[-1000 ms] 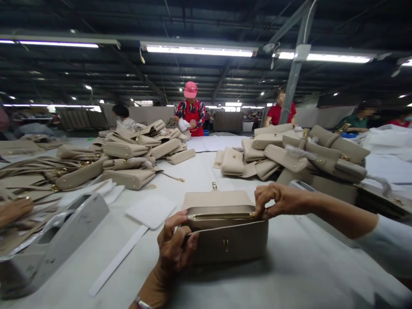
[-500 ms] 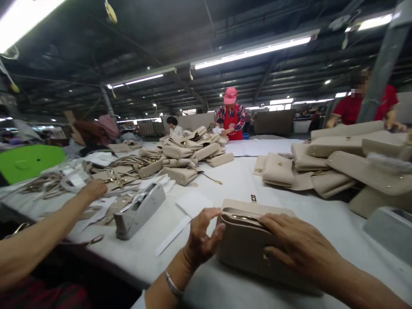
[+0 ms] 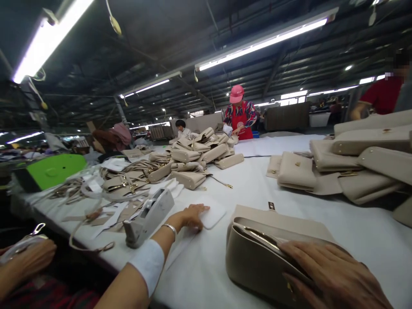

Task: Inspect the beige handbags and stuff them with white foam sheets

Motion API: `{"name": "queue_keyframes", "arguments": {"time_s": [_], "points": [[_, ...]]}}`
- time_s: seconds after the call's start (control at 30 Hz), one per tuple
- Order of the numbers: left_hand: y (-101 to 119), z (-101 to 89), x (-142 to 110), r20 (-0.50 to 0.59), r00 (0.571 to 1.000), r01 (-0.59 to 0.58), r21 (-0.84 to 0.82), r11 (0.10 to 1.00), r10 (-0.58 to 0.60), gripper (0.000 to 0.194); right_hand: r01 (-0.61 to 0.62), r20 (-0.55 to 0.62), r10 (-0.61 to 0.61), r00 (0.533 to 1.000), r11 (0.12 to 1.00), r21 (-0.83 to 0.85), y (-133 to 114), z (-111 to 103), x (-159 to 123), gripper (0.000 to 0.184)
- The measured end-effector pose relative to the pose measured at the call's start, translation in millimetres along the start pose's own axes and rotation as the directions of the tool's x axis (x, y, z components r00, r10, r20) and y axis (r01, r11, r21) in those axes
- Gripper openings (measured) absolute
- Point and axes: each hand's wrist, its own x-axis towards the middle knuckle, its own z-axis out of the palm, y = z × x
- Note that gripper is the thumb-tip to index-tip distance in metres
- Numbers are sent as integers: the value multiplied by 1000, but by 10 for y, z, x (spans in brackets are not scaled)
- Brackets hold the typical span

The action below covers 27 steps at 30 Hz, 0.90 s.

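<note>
A beige handbag (image 3: 254,257) stands on the white-covered table, its flap folded back and a gold zipper showing along the top. My right hand (image 3: 334,270) grips its upper front edge, fingers over the rim and thumb on the front. My left hand (image 3: 193,216), with a bracelet at the wrist, reaches out to a white sheet (image 3: 214,214) left of the bag. Its fingers are stretched out at the sheet's near edge; no firm hold shows. A grey tape dispenser (image 3: 149,219) sits beside my left forearm.
Beige bags are heaped at the centre back (image 3: 202,152) and right (image 3: 296,171). Straps (image 3: 128,176) and paper scraps lie left. A co-worker's hand (image 3: 38,253) holds a strap piece with a metal clasp, lower left. A person in a pink cap (image 3: 238,116) stands across the table.
My left hand has left the bag's top corner and moved left to the white sheet. My right hand stays on the bag. The co-worker's hand has drawn back from the straps.
</note>
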Motion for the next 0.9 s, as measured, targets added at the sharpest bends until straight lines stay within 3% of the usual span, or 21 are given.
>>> {"name": "queue_keyframes", "arguments": {"time_s": [0.1, 0.17, 0.23, 0.3, 0.37, 0.43, 0.5, 0.6, 0.73, 0.8, 0.83, 0.9], "points": [[30, 29, -5, -121, 991, -43, 128, 991, 59, 71, -58, 15, 57, 998, 993, 100, -8, 6, -20, 32], [74, 83, -24, -203, 972, -70, 234, 970, 119, 50, -213, 146, 184, 972, 954, 212, 15, -6, 22, 28], [137, 132, -28, -251, 954, -77, 316, 946, 162, 39, -420, 402, 281, 872, 850, 317, 62, -48, 136, 35], [207, 138, -9, -257, 951, -70, 364, 929, 173, 37, -563, 645, 234, 728, 740, 367, 129, -124, 320, 47], [277, 80, 27, -218, 961, -74, 391, 917, 170, 51, -631, 778, 125, 615, 669, 392, 207, -207, 545, 52], [345, -21, 66, -150, 975, -90, 411, 907, 165, 76, -661, 829, 26, 559, 618, 426, 284, -242, 767, 54], [410, -117, 95, -96, 982, -106, 425, 899, 161, 90, -675, 826, -13, 563, 570, 469, 343, -176, 938, 52], [475, -154, 121, -96, 977, -133, 429, 894, 191, 81, -706, 795, 79, 601, 518, 482, 353, 87, 1041, 43], [444, -15, 153, -216, 950, -149, 318, 936, 224, 40, -630, 770, 188, 609, 705, 326, 192, 344, 959, 35], [390, 32, 169, -327, 930, -108, 191, 976, 167, 24, -604, 746, 196, 636, 729, 323, 99, 342, 900, 31], [364, 25, 170, -396, 911, -82, 106, 991, 118, 21, -625, 738, 186, 649, 684, 376, 65, 326, 879, 28], [335, -66, 147, -546, 838, -58, -98, 994, -5, 20, -710, 736, 183, 651, 491, 505, 31, 296, 867, 23]]}}
